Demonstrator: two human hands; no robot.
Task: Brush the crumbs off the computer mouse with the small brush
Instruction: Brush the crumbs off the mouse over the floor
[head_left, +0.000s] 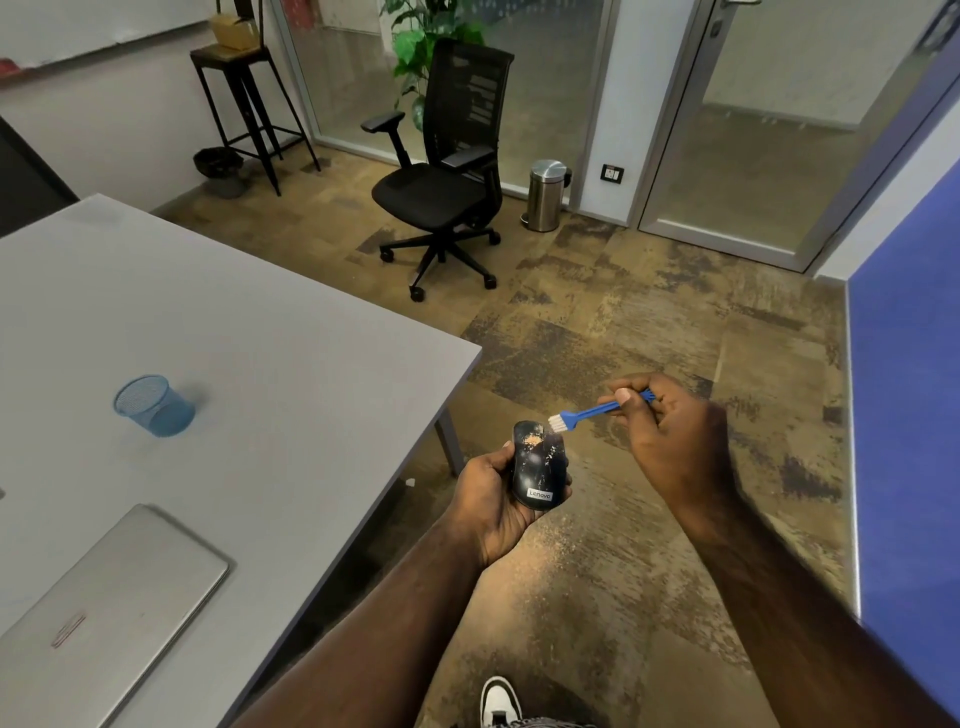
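My left hand (488, 499) holds a black computer mouse (537, 465) over the floor, just right of the table's corner. A small patch of tan crumbs (533, 440) lies on the mouse's far end. My right hand (670, 431) grips a small blue brush (592, 413) by its handle. Its white bristles (557, 422) touch the mouse's top right edge, close beside the crumbs. Fine crumbs are scattered on the carpet (558, 545) below the mouse.
A grey table (234, 338) fills the left side, bearing a blue mesh pen cup (153, 405) and a shut silver laptop (104, 597). A black office chair (441, 171) and a steel bin (545, 195) stand further back. A blue partition (909, 415) runs along the right.
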